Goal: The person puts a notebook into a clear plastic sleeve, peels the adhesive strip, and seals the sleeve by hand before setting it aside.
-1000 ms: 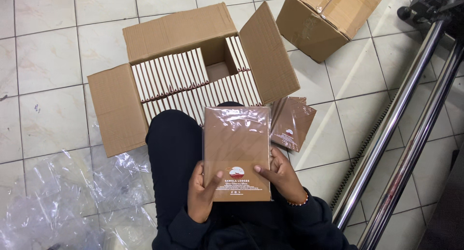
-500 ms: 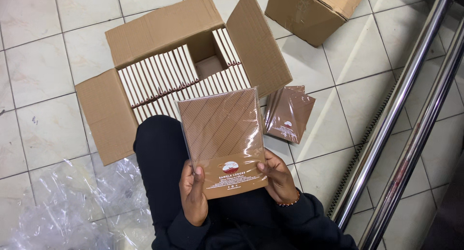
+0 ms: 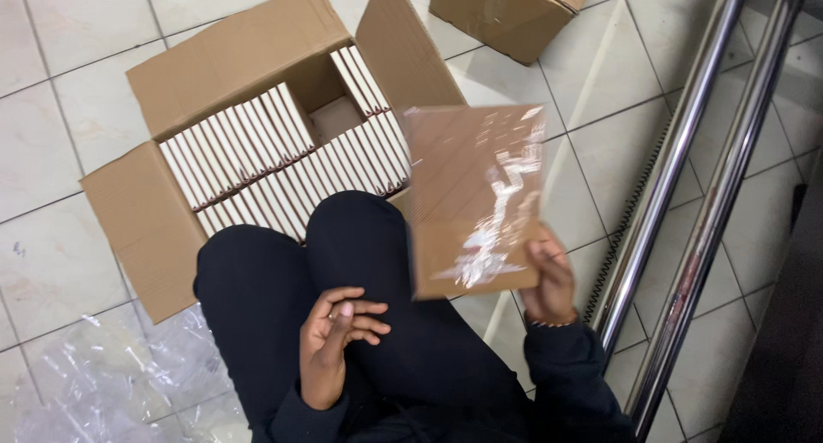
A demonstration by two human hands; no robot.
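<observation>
The left hand [image 3: 339, 344] is resting on the dark-trousered knee [image 3: 360, 237], fingers loosely curled and holding nothing. The right hand [image 3: 549, 280] is gripping the lower edge of a shrink-wrapped brown pack [image 3: 476, 199], raising it above the tiled floor [image 3: 600, 109]; glare and blur are hiding its print. Crumpled clear plastic [image 3: 103, 383] is lying at left. Beyond the knees, an open cardboard box [image 3: 231, 57] is sitting packed with upright white-edged packs [image 3: 249, 143], a closed box [image 3: 506, 10] farther off.

A pale tiled floor [image 3: 69, 263] carries an open cardboard box [image 3: 231, 66] packed with rows of slim books. A second, closed cardboard box [image 3: 506, 14] sits farther off, and crumpled clear plastic wrap [image 3: 111, 383] lies beside the open one.
</observation>
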